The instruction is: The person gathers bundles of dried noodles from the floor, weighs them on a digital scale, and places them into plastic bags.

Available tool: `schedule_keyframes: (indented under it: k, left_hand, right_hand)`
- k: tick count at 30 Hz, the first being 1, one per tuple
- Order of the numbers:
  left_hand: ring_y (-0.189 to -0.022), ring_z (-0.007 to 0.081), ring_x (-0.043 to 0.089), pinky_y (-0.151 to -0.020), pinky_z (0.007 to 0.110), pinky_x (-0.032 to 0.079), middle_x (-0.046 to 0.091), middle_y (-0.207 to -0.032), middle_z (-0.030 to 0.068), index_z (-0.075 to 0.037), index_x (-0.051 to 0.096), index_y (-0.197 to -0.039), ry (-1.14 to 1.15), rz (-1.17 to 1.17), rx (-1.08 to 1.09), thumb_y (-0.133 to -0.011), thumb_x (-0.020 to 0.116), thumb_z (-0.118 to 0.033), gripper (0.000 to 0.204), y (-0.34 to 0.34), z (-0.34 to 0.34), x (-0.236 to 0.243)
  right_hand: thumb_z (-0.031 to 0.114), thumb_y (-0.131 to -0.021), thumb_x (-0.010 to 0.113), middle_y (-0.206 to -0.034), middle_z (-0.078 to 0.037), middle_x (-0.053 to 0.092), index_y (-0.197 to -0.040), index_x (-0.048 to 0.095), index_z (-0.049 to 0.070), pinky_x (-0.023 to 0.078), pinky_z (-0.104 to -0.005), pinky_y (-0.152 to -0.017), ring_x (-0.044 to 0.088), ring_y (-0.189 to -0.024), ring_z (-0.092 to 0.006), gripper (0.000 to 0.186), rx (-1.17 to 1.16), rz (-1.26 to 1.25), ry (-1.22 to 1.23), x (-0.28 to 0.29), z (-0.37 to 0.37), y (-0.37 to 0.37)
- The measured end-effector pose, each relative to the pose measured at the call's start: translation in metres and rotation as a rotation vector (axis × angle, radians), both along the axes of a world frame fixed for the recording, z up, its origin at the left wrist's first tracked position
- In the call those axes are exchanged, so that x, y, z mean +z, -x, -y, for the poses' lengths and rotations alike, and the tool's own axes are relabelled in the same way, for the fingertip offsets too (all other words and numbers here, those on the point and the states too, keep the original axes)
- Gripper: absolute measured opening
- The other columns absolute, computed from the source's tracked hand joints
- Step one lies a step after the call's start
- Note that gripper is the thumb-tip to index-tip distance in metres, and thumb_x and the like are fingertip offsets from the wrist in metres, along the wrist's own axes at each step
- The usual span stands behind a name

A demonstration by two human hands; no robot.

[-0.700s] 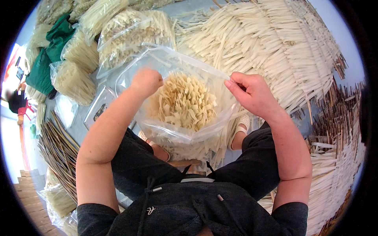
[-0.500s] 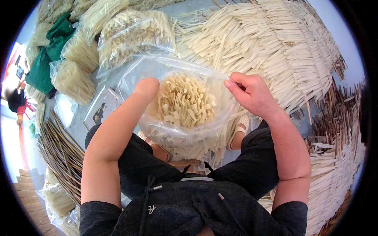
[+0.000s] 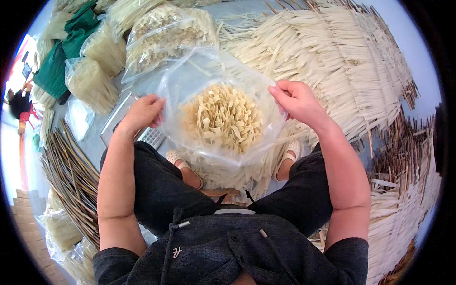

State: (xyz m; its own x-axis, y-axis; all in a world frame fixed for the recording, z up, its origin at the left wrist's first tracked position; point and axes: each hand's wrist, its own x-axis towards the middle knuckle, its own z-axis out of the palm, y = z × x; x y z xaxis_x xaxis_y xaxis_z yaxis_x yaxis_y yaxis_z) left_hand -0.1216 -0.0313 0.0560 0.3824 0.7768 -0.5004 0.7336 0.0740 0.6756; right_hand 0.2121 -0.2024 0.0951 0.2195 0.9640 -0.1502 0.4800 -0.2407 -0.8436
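Observation:
A clear plastic bag (image 3: 242,154) stands open between my feet, filled with upright pale, flat strips (image 3: 221,118). My right hand (image 3: 289,99) is closed in a pinch on the bag's upper right rim. My left hand (image 3: 149,109) is at the bag's upper left edge, its fingers partly curled; their tips are blurred, so I cannot tell if they grip the plastic. A metal-edged tray (image 3: 118,116) and a small gridded object (image 3: 152,139) lie just left of the bag.
Bagged strip bundles (image 3: 92,85) and green cloth sacks (image 3: 50,76) fill the back left. Loose strips (image 3: 332,57) are heaped at right, with dark sticks (image 3: 399,142). Long thin rods (image 3: 71,180) lie left of my leg. A person (image 3: 21,104) is at the far left edge.
My left hand has moved leftward from the bag's inner side to its outer edge, and the bag's mouth has shifted. My right hand still holds the rim, slightly higher.

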Motion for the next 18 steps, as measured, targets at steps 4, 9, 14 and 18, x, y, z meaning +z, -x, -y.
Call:
schedule_keyframes:
  k: [4,9,14,18]
  left_hand:
    - [-0.055,0.0086,0.055,-0.052,0.022,0.045,0.059,-0.067,0.0005,-0.011,0.058,-0.085,0.048,0.818,0.128,-0.096,0.053,-0.034,0.027,-0.013,0.003,0.010]
    - [-0.057,0.0082,0.059,-0.050,0.021,0.047,0.064,-0.072,0.0019,-0.010,0.058,-0.087,0.101,1.113,0.060,-0.098,0.048,-0.036,0.030,-0.024,0.007,0.024]
    - [-0.057,0.0091,0.060,-0.052,0.021,0.048,0.064,-0.073,0.0025,-0.010,0.059,-0.088,0.264,0.755,0.159,-0.099,0.045,-0.039,0.034,-0.029,0.004,-0.001]
    - [-0.056,0.0079,0.057,-0.053,0.022,0.047,0.062,-0.069,0.0000,-0.012,0.058,-0.085,0.283,0.688,0.303,-0.098,0.042,-0.046,0.040,-0.017,0.003,-0.012]
  right_hand:
    - [0.026,-0.094,0.057,-0.056,0.001,0.052,-0.072,0.057,0.004,0.039,-0.0235,-0.044,0.048,-0.047,-0.0060,0.031,0.004,-0.260,-0.178,-0.002,-0.022,0.020]
    - [0.030,-0.094,0.059,-0.058,0.003,0.052,-0.070,0.057,0.005,0.039,-0.0216,-0.046,0.049,-0.050,-0.0034,0.034,0.036,-0.302,-0.374,0.030,-0.027,0.038]
    - [0.030,-0.090,0.062,-0.059,-0.003,0.057,-0.076,0.058,0.005,0.044,-0.0288,-0.051,0.054,-0.051,-0.0165,0.029,-0.003,0.186,-0.324,-0.004,-0.040,0.037]
    - [0.029,-0.084,0.064,-0.075,-0.009,0.061,-0.080,0.057,0.007,0.046,-0.0387,-0.056,0.058,-0.065,-0.0297,0.024,0.144,0.717,-0.799,-0.001,-0.012,0.084]
